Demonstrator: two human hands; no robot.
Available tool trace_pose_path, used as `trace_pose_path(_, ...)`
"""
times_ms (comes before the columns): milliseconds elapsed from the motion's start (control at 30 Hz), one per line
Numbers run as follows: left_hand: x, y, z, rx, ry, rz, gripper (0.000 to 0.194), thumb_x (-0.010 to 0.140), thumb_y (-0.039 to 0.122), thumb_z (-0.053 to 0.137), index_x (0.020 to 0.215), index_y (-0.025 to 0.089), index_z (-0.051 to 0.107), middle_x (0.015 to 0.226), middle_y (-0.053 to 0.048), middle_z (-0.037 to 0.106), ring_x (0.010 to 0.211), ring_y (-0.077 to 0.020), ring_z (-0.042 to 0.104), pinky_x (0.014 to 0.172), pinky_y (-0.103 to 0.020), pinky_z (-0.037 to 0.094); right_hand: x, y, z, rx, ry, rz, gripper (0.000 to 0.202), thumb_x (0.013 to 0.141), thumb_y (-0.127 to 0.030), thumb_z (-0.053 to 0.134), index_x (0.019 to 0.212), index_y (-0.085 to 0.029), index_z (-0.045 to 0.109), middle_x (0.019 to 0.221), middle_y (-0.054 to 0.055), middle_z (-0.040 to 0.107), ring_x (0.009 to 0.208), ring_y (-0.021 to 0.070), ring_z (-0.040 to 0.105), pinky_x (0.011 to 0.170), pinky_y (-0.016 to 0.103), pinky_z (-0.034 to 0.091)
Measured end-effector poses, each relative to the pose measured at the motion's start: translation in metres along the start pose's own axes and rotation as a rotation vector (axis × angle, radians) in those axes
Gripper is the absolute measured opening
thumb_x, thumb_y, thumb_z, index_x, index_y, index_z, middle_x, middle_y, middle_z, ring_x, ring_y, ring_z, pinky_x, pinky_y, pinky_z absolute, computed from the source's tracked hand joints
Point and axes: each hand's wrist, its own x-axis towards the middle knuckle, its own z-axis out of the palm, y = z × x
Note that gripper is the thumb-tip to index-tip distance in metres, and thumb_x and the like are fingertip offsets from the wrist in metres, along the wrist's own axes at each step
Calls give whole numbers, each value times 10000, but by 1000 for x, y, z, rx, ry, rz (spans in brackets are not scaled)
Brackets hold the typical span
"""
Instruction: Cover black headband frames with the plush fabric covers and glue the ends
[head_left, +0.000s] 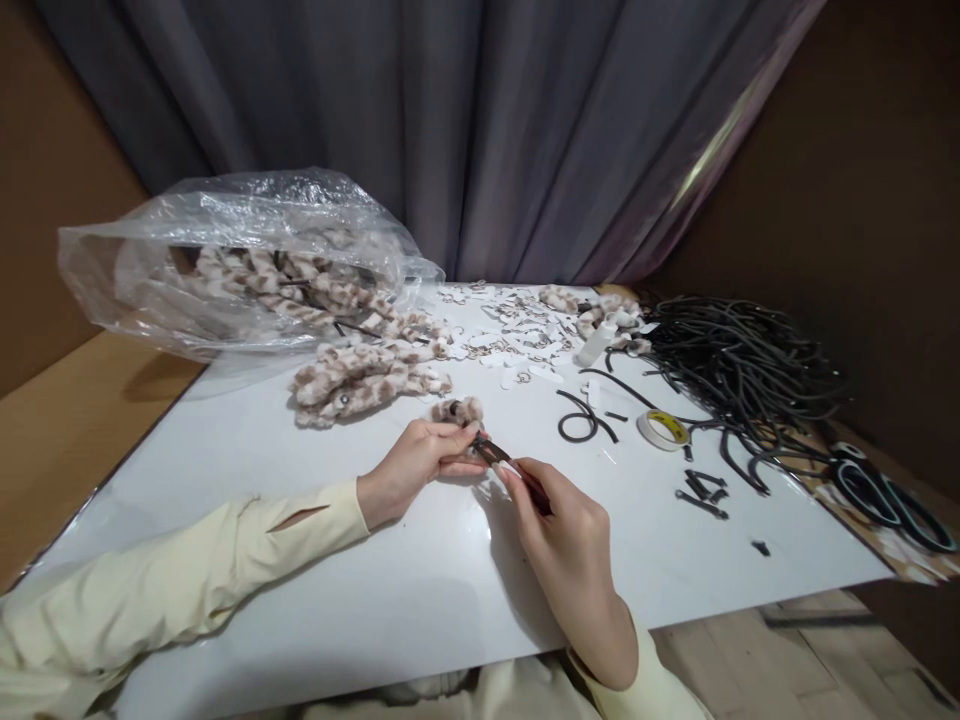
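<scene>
Near the middle of the white table, my left hand [420, 468] is closed on a short fluffy spotted piece [466, 410], with something dark showing at its end. My right hand [562, 540] grips pliers [534, 488] with dark jaws and reddish handles. The jaw tips meet the piece at my left fingertips; what exactly they touch is too small to tell. Just beyond my left hand lies a bundle of fluffy spotted strips [360, 385], cream and brown.
A clear plastic bag [247, 210] with more fluffy strips stands back left. Small white tags [517, 325] are scattered behind. To the right are a small bottle [596, 343], a tape roll [664, 430], a heap of black cords [742, 350], short black pieces [703, 490] and scissors [889, 495].
</scene>
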Motion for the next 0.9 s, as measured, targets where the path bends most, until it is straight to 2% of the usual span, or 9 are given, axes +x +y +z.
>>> trace_pose_path(133,1,-3,0,-6,-22,17,344,711,396,694,819,70,687,851,-113,704,872,-224,657,894,-358,493,2,1,2,19,5,29,158,863,-246,495,816,-157,617,684,20,658,552,109,581,526,196,419)
trace_pose_path(333,2,-3,0,-10,-29,41,347,720,387,691,842,62,690,894,-117,701,902,-216,647,944,-368,461,5,1,-1,36,-58,78,170,869,-250,484,770,-163,590,638,2,633,512,97,547,495,189,377)
trace_pose_path(567,5,-4,0,63,31,63,285,697,337,718,790,68,701,822,-93,703,801,-174,651,857,-317,498,6,0,-3,112,-99,124,158,866,-234,495,744,-166,570,646,-7,627,518,83,532,504,175,365)
trace_pose_path(700,5,-7,1,58,22,106,314,701,376,706,765,68,696,810,-99,700,805,-185,649,818,-308,510,8,0,-5,156,-117,153,155,855,-243,519,733,-167,579,635,-17,626,516,74,523,503,164,367)
trace_pose_path(900,5,-6,2,32,38,99,354,683,403,714,801,70,696,828,-101,698,807,-185,647,820,-311,508,7,1,-5,198,-79,190,163,841,-268,540,733,-163,602,588,-24,609,493,72,503,491,160,374)
